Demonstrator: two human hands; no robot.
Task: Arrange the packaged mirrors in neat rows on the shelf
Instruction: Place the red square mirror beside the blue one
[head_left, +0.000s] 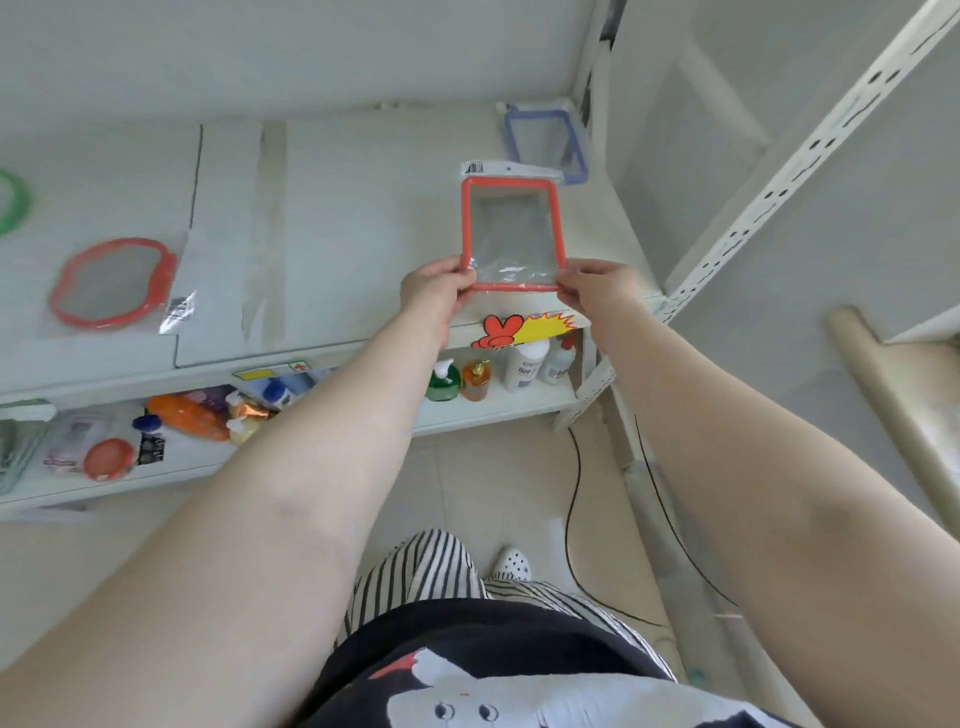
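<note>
A rectangular mirror with a red frame (511, 234), sealed in clear plastic, lies over the right part of the white shelf (337, 218). My left hand (436, 288) pinches its near left corner and my right hand (597, 288) pinches its near right corner. A blue-framed rectangular mirror (545, 143) lies at the shelf's back right corner. A red oval packaged mirror (111, 283) rests on the left of the shelf. Part of a green round frame (13, 200) shows at the far left edge.
A lower shelf (493, 410) holds bottles (524, 366) and several packaged goods. A perforated white upright (779, 171) stands at the right. Black cables (574, 499) run across the tiled floor. A cardboard roll (893, 395) leans at the right.
</note>
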